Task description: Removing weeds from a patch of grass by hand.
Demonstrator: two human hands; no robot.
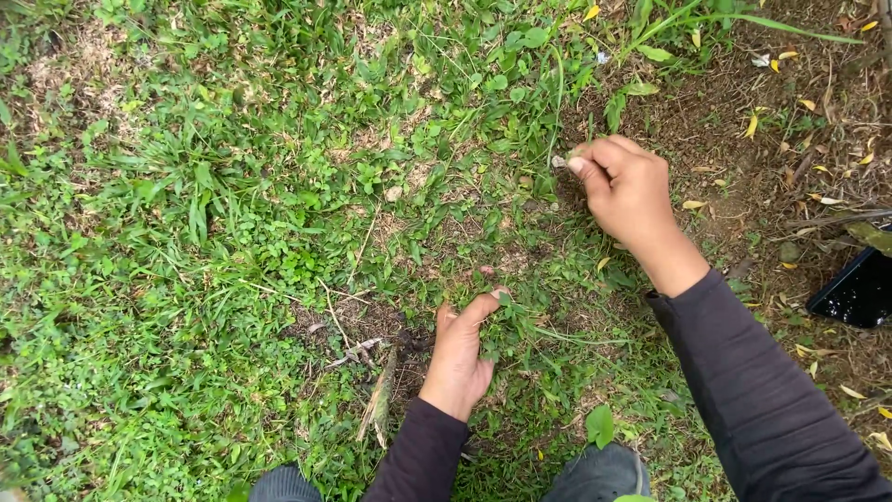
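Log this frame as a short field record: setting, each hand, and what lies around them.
setting: grass and low weeds, bare soil at the right
left hand: closed on a clump of weeds at ground level
right hand: raised a little, thumb and fingers pinched on a small pale bit, too small to identify
sleeves: dark, long, on both arms
nearby: yellow leaves on the soil; black object at the right edge; dry leaf by the left wrist

Ground cover point(232, 232) is mixed bright and dark green, with bare brown soil point(743, 139) at the right strewn with yellow fallen leaves point(751, 125). Both sleeves point(762, 400) are dark charcoal. A glossy black object point(859, 290) sits at the right edge.
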